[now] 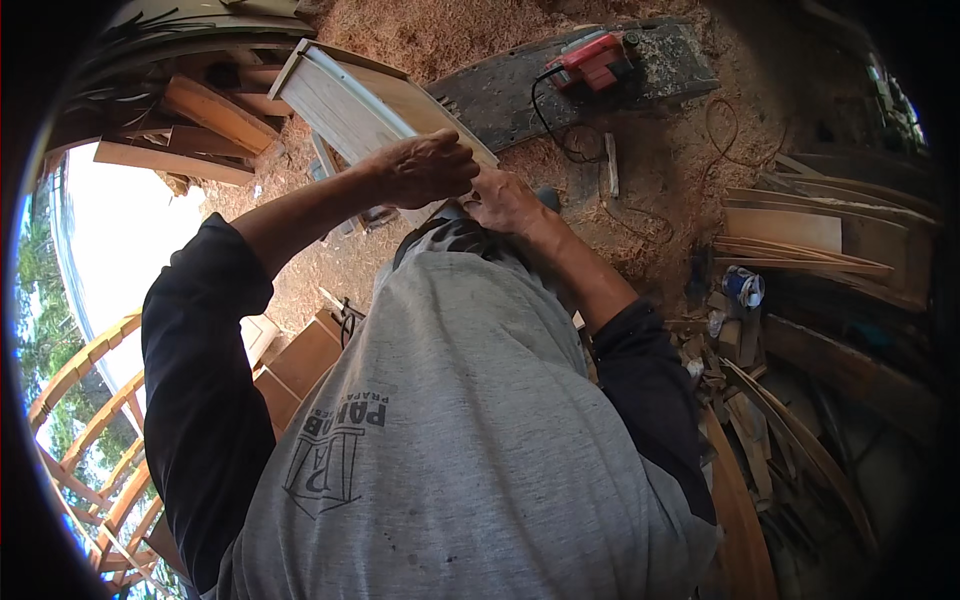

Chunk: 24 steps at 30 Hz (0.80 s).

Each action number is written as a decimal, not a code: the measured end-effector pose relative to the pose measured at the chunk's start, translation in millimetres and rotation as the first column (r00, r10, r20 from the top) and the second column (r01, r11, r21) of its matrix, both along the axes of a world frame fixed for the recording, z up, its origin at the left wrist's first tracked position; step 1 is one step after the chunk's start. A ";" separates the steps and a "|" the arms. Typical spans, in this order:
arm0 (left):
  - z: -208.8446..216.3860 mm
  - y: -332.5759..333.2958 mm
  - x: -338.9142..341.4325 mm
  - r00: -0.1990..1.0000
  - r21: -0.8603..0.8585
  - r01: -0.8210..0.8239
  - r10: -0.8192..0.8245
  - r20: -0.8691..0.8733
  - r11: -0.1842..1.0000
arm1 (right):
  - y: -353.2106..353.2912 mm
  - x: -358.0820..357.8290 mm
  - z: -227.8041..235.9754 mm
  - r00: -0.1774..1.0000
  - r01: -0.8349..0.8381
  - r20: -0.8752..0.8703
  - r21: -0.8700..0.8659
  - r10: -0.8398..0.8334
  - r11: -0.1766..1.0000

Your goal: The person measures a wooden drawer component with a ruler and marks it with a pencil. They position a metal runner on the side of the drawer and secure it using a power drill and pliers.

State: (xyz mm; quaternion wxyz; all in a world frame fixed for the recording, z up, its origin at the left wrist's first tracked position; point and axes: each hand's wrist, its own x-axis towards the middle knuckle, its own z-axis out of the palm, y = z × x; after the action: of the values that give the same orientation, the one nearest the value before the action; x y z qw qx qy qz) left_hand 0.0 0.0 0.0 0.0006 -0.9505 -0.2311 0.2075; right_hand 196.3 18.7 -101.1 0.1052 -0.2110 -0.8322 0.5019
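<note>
Shavings (440, 35) strew the floor (670, 170), where a dark board (500, 95), seemingly flat, bears a red power tool (596, 62).

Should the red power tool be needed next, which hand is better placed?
Probably the right hand: it appears nearer the red power tool, with the left hand farther left.

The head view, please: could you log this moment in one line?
left hand: curled, near wooden piece; right hand: beside left; red power tool: on dark board

Smooth wooden panel (338, 108), matt cloth shirt (470, 400)
</note>
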 end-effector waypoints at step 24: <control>-21.5 5.2 -9.2 0.952 0.020 0.111 -0.112 0.286 0.994 | -21.7 -2.6 -47.2 0.973 0.211 -0.128 0.159 -0.192 0.964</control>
State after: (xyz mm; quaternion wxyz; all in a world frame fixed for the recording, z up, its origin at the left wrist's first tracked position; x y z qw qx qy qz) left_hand -9.2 5.2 -21.5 -0.0196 -0.9821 -0.1753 0.0666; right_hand 193.7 -3.0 -148.3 0.2199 -0.2566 -0.8392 0.4260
